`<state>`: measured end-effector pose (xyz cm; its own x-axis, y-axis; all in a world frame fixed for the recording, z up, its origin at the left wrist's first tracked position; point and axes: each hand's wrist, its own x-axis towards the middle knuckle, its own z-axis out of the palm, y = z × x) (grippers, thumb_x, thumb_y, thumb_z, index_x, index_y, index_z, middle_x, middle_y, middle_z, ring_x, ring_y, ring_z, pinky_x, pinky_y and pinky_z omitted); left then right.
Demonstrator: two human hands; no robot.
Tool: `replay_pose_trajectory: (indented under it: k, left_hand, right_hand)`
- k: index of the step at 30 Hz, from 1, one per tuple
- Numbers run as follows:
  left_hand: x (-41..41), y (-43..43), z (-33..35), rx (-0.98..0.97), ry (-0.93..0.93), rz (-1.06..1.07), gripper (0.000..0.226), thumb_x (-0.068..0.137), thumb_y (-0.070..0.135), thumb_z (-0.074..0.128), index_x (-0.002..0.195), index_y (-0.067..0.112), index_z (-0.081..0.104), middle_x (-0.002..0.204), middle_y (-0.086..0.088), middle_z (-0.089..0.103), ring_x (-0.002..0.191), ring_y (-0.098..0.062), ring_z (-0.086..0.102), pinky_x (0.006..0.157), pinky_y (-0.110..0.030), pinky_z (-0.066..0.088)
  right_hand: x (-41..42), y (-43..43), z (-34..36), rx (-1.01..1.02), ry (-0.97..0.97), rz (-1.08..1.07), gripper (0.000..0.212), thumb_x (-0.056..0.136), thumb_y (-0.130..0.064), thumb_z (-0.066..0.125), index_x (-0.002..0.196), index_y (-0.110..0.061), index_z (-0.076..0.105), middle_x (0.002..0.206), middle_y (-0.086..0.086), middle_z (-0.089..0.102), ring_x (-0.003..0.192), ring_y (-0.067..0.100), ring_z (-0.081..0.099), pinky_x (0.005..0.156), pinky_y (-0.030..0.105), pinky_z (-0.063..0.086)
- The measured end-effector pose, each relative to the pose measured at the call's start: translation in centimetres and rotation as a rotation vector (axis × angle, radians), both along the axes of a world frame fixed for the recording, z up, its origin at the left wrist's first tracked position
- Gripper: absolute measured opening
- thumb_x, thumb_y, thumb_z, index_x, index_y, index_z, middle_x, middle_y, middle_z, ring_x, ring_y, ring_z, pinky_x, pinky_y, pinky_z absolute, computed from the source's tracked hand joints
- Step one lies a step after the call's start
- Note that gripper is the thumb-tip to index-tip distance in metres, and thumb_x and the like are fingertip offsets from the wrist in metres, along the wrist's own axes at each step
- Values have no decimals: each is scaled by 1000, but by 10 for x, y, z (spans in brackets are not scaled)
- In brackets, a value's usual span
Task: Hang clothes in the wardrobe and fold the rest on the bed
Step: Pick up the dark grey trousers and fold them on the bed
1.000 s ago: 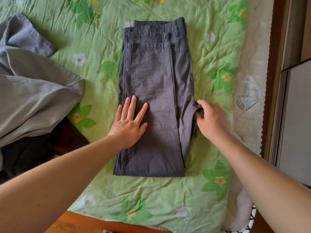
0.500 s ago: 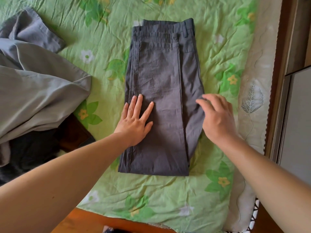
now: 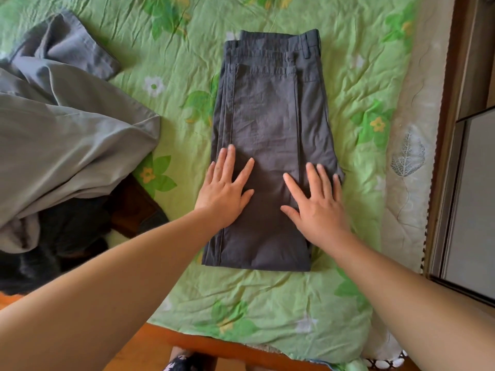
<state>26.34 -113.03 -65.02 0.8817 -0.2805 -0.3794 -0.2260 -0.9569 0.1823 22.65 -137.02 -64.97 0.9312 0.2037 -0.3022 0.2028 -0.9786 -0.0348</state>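
Observation:
Dark grey trousers (image 3: pixel 270 113) lie folded lengthwise on the green flowered bedspread (image 3: pixel 356 84), waistband at the far end. My left hand (image 3: pixel 225 191) rests flat on the left half of the trousers, fingers spread and straight. My right hand (image 3: pixel 316 204) lies flat on the right half, fingers straight and reaching toward the right edge of the fabric. Neither hand grips anything.
A heap of light grey garments (image 3: pixel 64 129) covers the left of the bed, with dark clothing (image 3: pixel 64 231) under it. A wooden frame and sliding panel (image 3: pixel 466 183) stand along the right. The bed's wooden front edge (image 3: pixel 203 344) is near me.
My right hand let go of the trousers' right edge, lifted, and came down flat on the fabric. My left hand stayed pressed in place.

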Motion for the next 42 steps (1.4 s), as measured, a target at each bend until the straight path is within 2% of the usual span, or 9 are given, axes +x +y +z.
replay_pose_trajectory:
  k: [9, 14, 18, 23, 26, 29, 31, 34, 42]
  left_hand:
    - [-102, 27, 36, -632, 214, 689, 57, 93, 17, 68, 137, 44, 44, 128, 0, 42, 104, -7, 51, 97, -26, 43]
    - [-84, 51, 48, -834, 519, 766, 45, 93, 10, 43, 108, 45, 68, 86, -8, 65, 69, -24, 55, 65, -32, 42]
    - [-66, 71, 54, -720, 531, 401, 74, 83, -10, 35, 122, 46, 66, 123, 6, 66, 113, -13, 61, 93, -23, 48]
    - [-25, 93, 61, -556, 26, -258, 60, 76, -2, 71, 130, 21, 65, 105, -2, 68, 93, -19, 61, 79, -22, 46]
    - [10, 92, 71, -665, -40, -143, 33, 78, 21, 72, 111, 19, 74, 96, 3, 55, 84, -16, 57, 74, -22, 45]
    - [50, 78, 80, -863, 5, 159, 22, 76, 28, 72, 98, 24, 71, 101, -13, 57, 89, -22, 58, 77, -28, 48]
    - [85, 63, 86, -1016, 202, 385, 18, 83, 20, 77, 100, 22, 70, 107, -13, 69, 95, -21, 67, 82, -31, 54]
    - [145, 41, 83, -1185, 410, 669, 17, 92, 17, 71, 108, 12, 70, 105, -6, 76, 99, -17, 72, 89, -32, 57]
    - [125, 44, 30, -1190, 797, 996, 39, 89, -1, 68, 126, 4, 60, 119, -13, 72, 109, -26, 70, 89, -35, 59]
  right_hand:
    - [-69, 27, 18, 634, 253, -838, 74, 83, -13, 77, 146, -30, 44, 126, 8, 45, 121, 30, 46, 95, 29, 35]
    - [-54, 9, 48, 996, 452, -746, 63, 80, 7, 67, 123, -37, 56, 134, -15, 56, 115, -5, 51, 89, 4, 33]
    - [-27, -8, 75, 1103, 696, -691, 66, 61, 0, 48, 118, -23, 72, 79, 4, 65, 57, 8, 42, 55, 20, 31]
    - [13, -17, 87, 794, 507, -328, 91, 66, 26, 37, 107, -49, 66, 125, -11, 67, 113, 10, 61, 99, 22, 44]
    - [36, -21, 103, 663, 373, -206, 77, 74, 24, 45, 104, -42, 69, 113, -3, 69, 95, 0, 56, 80, 7, 39]
    - [73, -27, 112, 516, 197, -168, 59, 82, 13, 62, 107, -39, 74, 103, 9, 57, 95, 21, 54, 79, 30, 42]
    - [112, -27, 112, 832, 189, -451, 54, 89, 6, 66, 112, -43, 69, 107, 7, 57, 93, 15, 63, 82, 33, 50]
    - [174, -18, 101, 1174, 367, -752, 14, 94, -11, 68, 107, -14, 71, 100, 1, 75, 84, 2, 72, 90, 25, 55]
    - [175, -25, 48, 1103, 904, -1008, 42, 72, -10, 77, 113, -3, 73, 109, 19, 75, 100, 33, 73, 93, 52, 56]
